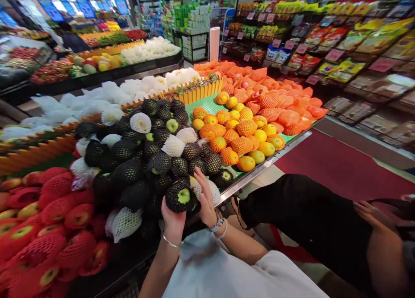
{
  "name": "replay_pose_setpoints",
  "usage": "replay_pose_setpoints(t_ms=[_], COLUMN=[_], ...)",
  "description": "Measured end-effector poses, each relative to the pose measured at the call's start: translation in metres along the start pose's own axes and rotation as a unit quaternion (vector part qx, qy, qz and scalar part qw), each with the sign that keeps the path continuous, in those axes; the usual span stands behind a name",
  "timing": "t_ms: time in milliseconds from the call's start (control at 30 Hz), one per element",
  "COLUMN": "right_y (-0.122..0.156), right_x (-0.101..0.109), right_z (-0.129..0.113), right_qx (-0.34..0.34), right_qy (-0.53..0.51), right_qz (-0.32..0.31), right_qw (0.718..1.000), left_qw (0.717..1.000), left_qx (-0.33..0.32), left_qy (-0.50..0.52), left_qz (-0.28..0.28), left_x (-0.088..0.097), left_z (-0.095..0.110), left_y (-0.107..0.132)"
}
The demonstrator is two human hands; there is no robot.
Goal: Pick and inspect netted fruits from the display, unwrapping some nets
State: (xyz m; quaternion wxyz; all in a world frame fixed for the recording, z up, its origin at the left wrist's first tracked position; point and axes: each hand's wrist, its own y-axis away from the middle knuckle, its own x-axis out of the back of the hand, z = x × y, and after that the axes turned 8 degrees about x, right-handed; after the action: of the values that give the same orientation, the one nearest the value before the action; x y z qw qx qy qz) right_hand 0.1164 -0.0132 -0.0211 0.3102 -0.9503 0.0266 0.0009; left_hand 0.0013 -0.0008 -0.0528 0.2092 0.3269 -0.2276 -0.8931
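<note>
My left hand point(173, 222) is wrapped around the lower side of a green fruit point(183, 196) in a black foam net, whose green top shows through the opening. Close on its right is my right hand point(206, 198), fingers stretched out and angled up, palm towards the fruit; whether it touches the net I cannot tell. Behind the right fingers, a fruit in a white foam net point(214, 192) is partly hidden. Around both hands spreads a heap of black-netted fruit point(158, 163), with a few white-netted ones among it.
Red-netted apples point(55, 229) lie at left, yellow fruit in orange nets point(241, 131) at right. A metal edge point(262, 168) borders the stand. Beside it, someone's black-trousered leg point(301, 216) reaches in from the right. Packaged-goods shelves point(311, 43) and a yellow divider point(201, 90) are farther off.
</note>
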Motion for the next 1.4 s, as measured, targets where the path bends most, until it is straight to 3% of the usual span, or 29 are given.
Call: replay_pose_setpoints(t_ms=[100,233,367,433,500,567,633,800,967,1133,1233,1400], right_y=[-0.001,0.009,0.013,0.011,0.011,0.012,0.016,0.024,0.023,0.020,0.019,0.017], right_x=[0.001,-0.004,0.002,0.009,0.016,0.022,0.026,0.035,0.044,0.052,0.054,0.052], right_z=[0.008,0.022,0.034,0.038,0.041,0.044,0.045,0.050,0.054,0.058,0.061,0.065], right_qx=[-0.042,-0.103,-0.131,-0.143,-0.154,-0.163,-0.169,-0.183,-0.186,-0.192,-0.201,-0.223], right_qy=[0.002,-0.017,-0.053,-0.064,-0.072,-0.076,-0.078,-0.090,-0.094,-0.083,-0.078,-0.073], right_qz=[-0.058,-0.118,-0.102,-0.085,-0.075,-0.076,-0.084,-0.095,-0.084,-0.082,-0.081,-0.084], right_qw=[0.997,0.988,0.985,0.984,0.983,0.981,0.979,0.974,0.974,0.974,0.973,0.969], left_qw=[0.992,0.978,0.986,0.997,0.993,0.949,0.909,0.746,0.624,0.432,0.398,0.395], left_qx=[0.097,0.135,0.073,0.012,-0.073,-0.164,-0.203,-0.281,-0.294,-0.282,-0.261,-0.237], left_qy=[0.078,0.143,0.125,0.052,-0.085,-0.268,-0.364,-0.597,-0.721,-0.856,-0.879,-0.888], left_qz=[0.003,-0.071,-0.085,-0.062,-0.026,0.006,0.027,0.092,0.064,0.031,0.020,-0.009], left_x=[-0.006,-0.014,-0.013,-0.012,-0.012,-0.014,-0.018,-0.033,-0.043,-0.040,-0.039,-0.041], left_z=[0.034,0.090,0.139,0.159,0.176,0.192,0.208,0.234,0.225,0.212,0.209,0.204], left_y=[0.006,0.020,0.015,0.001,-0.020,-0.045,-0.069,-0.104,-0.114,-0.114,-0.113,-0.117])
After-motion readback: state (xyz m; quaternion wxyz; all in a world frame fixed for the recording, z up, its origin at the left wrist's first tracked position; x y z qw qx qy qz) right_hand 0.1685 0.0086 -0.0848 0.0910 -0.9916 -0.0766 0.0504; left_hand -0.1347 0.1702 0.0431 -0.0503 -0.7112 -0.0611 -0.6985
